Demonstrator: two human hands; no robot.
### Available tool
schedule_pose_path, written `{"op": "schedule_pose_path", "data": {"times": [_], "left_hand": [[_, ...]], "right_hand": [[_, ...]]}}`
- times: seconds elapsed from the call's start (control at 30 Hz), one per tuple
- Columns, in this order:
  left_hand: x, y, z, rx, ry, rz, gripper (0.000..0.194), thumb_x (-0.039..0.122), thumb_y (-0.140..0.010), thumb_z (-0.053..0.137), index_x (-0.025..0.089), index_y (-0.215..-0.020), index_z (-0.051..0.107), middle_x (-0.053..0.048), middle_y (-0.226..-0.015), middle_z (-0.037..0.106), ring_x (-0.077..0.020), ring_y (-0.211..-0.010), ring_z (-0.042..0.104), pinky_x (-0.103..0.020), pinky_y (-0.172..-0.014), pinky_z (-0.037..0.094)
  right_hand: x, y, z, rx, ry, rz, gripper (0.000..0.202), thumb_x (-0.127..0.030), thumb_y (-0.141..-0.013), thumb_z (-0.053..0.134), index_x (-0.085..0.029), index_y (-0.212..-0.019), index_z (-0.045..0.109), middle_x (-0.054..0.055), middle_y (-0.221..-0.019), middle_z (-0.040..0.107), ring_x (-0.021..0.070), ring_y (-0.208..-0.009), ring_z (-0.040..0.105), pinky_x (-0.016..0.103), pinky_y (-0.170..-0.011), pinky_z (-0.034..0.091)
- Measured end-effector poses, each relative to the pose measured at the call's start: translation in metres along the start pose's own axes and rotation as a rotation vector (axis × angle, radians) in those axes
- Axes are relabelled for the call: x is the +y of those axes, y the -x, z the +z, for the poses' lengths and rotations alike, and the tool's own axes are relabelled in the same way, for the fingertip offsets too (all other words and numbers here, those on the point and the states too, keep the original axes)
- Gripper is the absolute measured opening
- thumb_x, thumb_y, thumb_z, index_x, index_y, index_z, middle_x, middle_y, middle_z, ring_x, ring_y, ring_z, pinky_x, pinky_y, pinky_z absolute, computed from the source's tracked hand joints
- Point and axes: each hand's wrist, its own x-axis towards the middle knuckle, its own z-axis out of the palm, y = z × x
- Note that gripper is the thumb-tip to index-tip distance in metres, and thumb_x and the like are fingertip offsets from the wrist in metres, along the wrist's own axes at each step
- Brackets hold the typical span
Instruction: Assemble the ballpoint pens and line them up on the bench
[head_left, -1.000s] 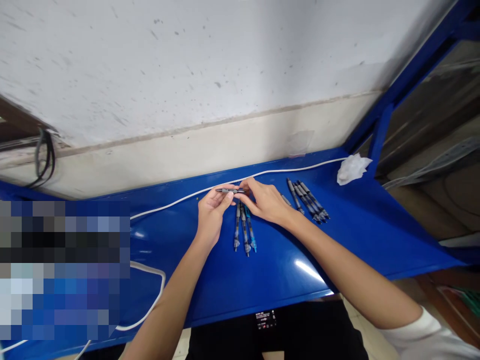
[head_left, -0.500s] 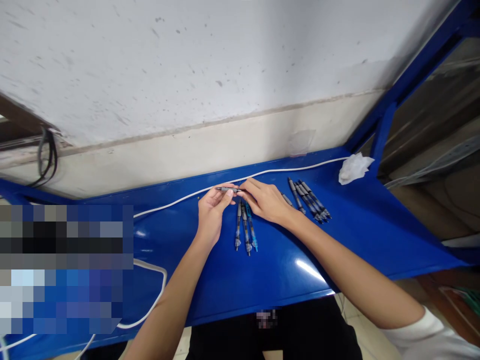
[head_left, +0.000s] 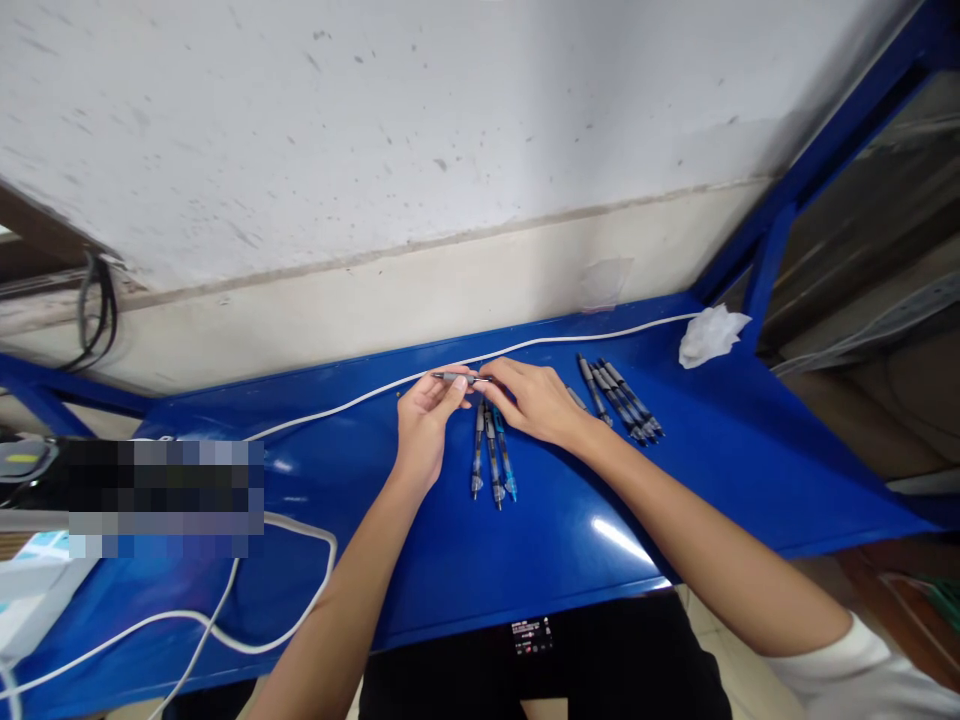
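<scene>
Mid-frame, left hand is gripping an apparently unfinished pen, right hand pinching its end; which nearby pens are done is unclear.

We take this for a plain workshop or similar work area, though we cannot tell which kind. We see a glossy blue tabletop with a sturdy blue frame at its right end, set along a speckled, scuffed wall. Black cables dangle at left, and white cord trails loosely over the tabletop.
</scene>
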Motion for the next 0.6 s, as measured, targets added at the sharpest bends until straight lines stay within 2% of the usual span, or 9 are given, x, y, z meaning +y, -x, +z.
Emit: {"op": "schedule_pose_path", "data": {"times": [0.1, 0.3, 0.43, 0.6], "left_hand": [[-0.0004, 0.0, -0.0003, -0.002, 0.004, -0.002, 0.023, 0.037, -0.092, 0.085, 0.022, -0.109, 0.082, -0.01, -0.117, 0.081, -0.021, -0.102, 0.074, -0.028, -0.081, 0.056], [0.0002, -0.0009, -0.0005, 0.01, 0.004, 0.005, 0.023, 0.035, -0.091, 0.085, 0.022, -0.109, 0.082, -0.009, -0.115, 0.081, -0.0202, -0.1, 0.074, -0.028, -0.08, 0.056], [-0.0003, -0.0007, 0.0, 0.001, 0.009, -0.004, 0.023, 0.035, -0.091, 0.085, 0.022, -0.11, 0.081, -0.009, -0.117, 0.08, -0.0203, -0.101, 0.074, -0.028, -0.08, 0.056], [-0.0007, -0.0003, 0.0005, 0.002, 0.001, 0.003, 0.025, 0.037, -0.091, 0.085, 0.022, -0.11, 0.082, -0.01, -0.117, 0.081, -0.0207, -0.101, 0.073, -0.029, -0.081, 0.056]], "right_hand": [[0.0003, 0.0006, 0.0011, 0.027, -0.023, 0.019, 0.028, -0.046, -0.114, 0.051, -0.021, -0.119, 0.062, 0.007, -0.107, 0.077, 0.0211, -0.088, 0.069, 0.03, -0.073, 0.043], [0.0011, 0.0013, 0.0017, -0.006, 0.004, -0.006, 0.034, -0.042, -0.119, 0.038, -0.022, -0.114, 0.065, 0.008, -0.108, 0.077, 0.0206, -0.092, 0.07, 0.03, -0.074, 0.041], [0.0011, 0.0009, 0.0014, 0.017, -0.012, 0.014, 0.027, -0.045, -0.115, 0.051, -0.021, -0.119, 0.063, 0.007, -0.107, 0.077, 0.0206, -0.088, 0.069, 0.03, -0.072, 0.041], [0.0001, 0.0003, 0.0001, -0.014, 0.01, -0.01, 0.037, -0.041, -0.12, 0.038, -0.021, -0.11, 0.068, 0.008, -0.106, 0.076, 0.0202, -0.091, 0.07, 0.029, -0.074, 0.041]]}}
